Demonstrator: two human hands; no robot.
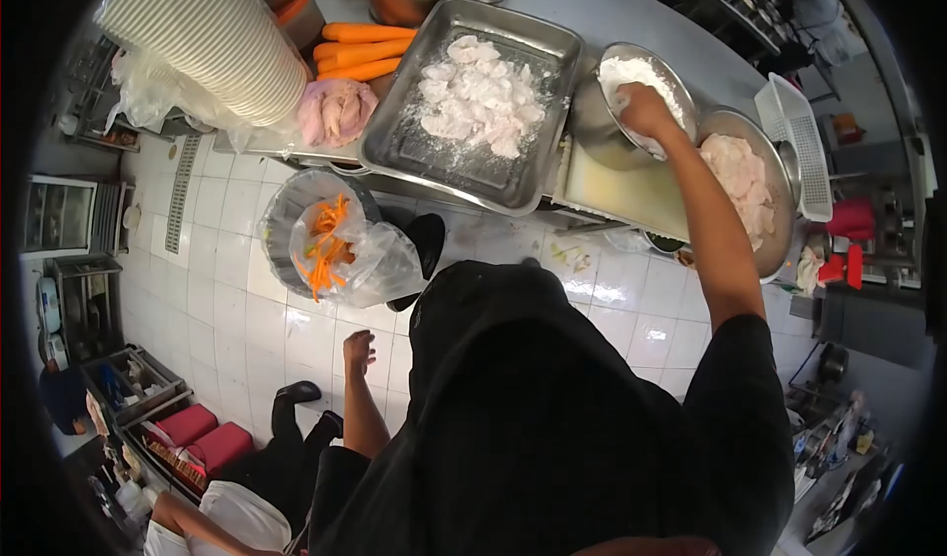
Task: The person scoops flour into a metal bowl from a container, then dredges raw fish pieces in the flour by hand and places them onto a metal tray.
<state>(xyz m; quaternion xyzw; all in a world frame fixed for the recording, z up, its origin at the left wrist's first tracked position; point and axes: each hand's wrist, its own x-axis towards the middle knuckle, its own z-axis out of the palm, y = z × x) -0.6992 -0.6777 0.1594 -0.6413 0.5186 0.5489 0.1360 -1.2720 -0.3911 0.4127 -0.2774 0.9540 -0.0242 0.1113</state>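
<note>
My right hand (pixel 646 110) reaches into a tilted steel bowl of white flour (pixel 631 69). Its fingers are curled and partly hidden, so what they hold cannot be made out. My left hand (pixel 361 351) hangs low over the floor, holding nothing, fingers loosely apart. Left of the bowl, floured pale meat pieces (pixel 483 97) lie heaped in a steel tray (pixel 395 147) dusted with flour. To the right, a wide steel bowl (pixel 782 230) holds raw pale meat (pixel 740 176). A pale cutting board (pixel 621 183) lies beneath the flour bowl.
Carrots (pixel 360 51) and raw pinkish meat (pixel 337 112) lie left of the tray, near stacked white containers (pixel 207 38). A lined bin (pixel 281 230) with orange peelings stands on the floor. A white perforated basket (pixel 795 142) is far right. Another person (pixel 237 512) stands at lower left.
</note>
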